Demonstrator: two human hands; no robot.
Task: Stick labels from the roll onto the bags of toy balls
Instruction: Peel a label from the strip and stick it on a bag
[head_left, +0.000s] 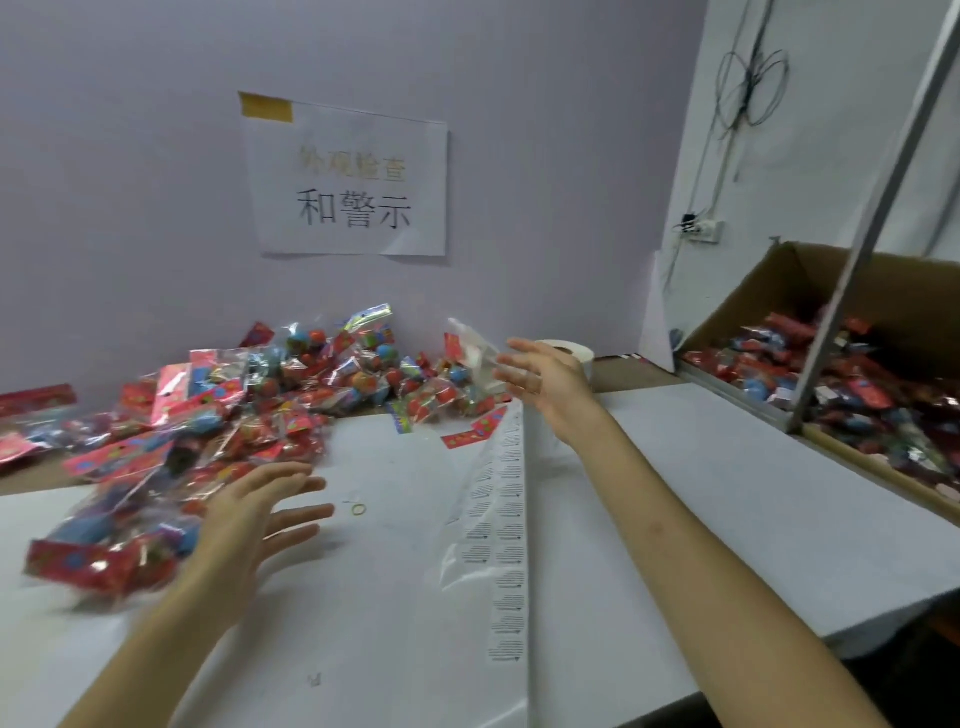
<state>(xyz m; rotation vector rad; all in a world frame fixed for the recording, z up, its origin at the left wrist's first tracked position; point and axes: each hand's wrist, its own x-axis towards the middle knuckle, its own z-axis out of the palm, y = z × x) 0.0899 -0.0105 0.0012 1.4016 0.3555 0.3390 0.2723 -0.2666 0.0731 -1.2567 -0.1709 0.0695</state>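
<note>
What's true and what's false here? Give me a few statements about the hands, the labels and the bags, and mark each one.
1. A strip of labels lies unrolled along the table. True.
2. The left hand grips a bag. False: its fingers are straight and spread, holding nothing.
3. The cardboard box on the right is empty. False: it holds many bags.
4. A paper sign hangs on the wall. True.
5. The right hand has straight fingers, close to the roll. True.
</note>
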